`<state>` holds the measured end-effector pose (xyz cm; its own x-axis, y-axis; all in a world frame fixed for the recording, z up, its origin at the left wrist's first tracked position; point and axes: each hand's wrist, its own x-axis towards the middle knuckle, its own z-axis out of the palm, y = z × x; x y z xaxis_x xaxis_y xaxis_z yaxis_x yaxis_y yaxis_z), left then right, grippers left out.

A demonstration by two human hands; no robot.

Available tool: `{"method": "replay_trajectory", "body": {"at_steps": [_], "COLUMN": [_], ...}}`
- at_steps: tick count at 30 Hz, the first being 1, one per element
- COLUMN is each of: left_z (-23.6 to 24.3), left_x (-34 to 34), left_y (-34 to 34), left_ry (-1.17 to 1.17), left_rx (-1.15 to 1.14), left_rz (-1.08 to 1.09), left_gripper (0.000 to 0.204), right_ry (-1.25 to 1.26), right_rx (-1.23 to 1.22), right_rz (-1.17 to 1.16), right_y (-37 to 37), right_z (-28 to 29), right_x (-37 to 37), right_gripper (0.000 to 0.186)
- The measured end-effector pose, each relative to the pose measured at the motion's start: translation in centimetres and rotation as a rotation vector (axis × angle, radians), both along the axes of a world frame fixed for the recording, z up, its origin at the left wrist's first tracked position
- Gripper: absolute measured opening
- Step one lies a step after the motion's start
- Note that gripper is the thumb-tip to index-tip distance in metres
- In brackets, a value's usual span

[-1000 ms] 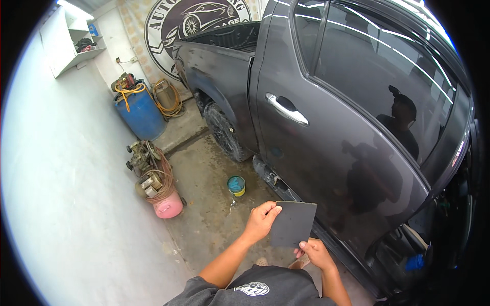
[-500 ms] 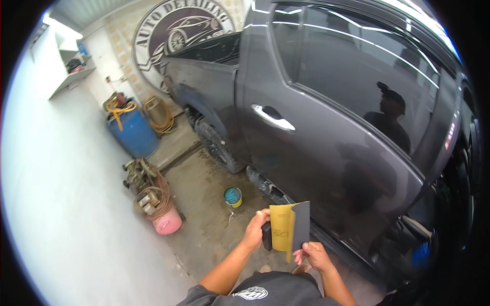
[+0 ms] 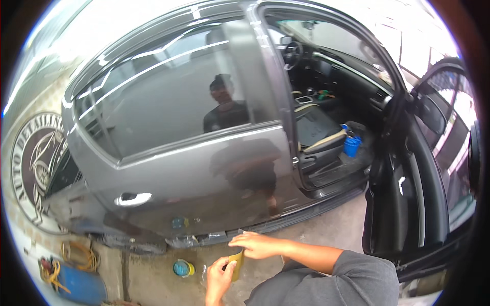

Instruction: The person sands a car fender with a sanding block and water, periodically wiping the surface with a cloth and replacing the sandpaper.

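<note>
A sheet of sandpaper (image 3: 236,266), yellow on its back, is between my two hands in front of my body. My left hand (image 3: 219,278) is closed on its left side, thumb on the yellow face. My right hand (image 3: 256,245) lies across the top of the sheet, holding its upper part; the fingers hide that edge. The dark block is not visible now. Beyond my hands stands a dark grey pickup truck (image 3: 178,194), its closed rear door with a chrome handle (image 3: 133,199) facing me.
The front door (image 3: 408,188) stands open at the right, showing a seat (image 3: 319,130) and a blue container (image 3: 352,145) inside. A small bucket (image 3: 182,268) is on the floor left of my hands. Farther left are a blue barrel (image 3: 81,285) and a coiled yellow hose (image 3: 81,256).
My view has swung right, bringing the open front door and cabin into sight. My right hand has gone from the sheet's lower right corner to its top. The sheet's grey side has turned away.
</note>
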<state>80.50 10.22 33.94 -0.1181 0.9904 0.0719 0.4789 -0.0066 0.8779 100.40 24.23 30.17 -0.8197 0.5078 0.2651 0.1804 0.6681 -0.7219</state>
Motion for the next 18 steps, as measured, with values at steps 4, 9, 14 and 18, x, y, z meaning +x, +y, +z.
{"method": "replay_trajectory", "body": {"at_steps": [4,9,14,18], "left_z": [-0.5,-0.8,-1.2,1.5], "left_x": [0.7,-0.7,-0.4,1.6], "left_y": [0.7,-0.7,0.6,1.6], "left_ry": [-0.096,-0.208,0.326,0.593], "left_rx": [0.07,-0.135,0.068,0.225], "left_rz": [0.026,0.017,0.241,0.011], "left_gripper": [0.016,0.033,0.033,0.04], "right_ry": [0.016,0.091,0.022,-0.187], "right_rx": [-0.105,-0.163,0.178,0.283], "right_rz": [-0.189,-0.339,-0.378,-0.359], "right_y": [-0.9,-0.8,-0.4,-1.4], "right_z": [-1.1,0.4,-1.0,-0.8], "right_x": [0.9,2.4,2.2,0.8], "right_gripper": [0.036,0.028,0.021,0.017]}}
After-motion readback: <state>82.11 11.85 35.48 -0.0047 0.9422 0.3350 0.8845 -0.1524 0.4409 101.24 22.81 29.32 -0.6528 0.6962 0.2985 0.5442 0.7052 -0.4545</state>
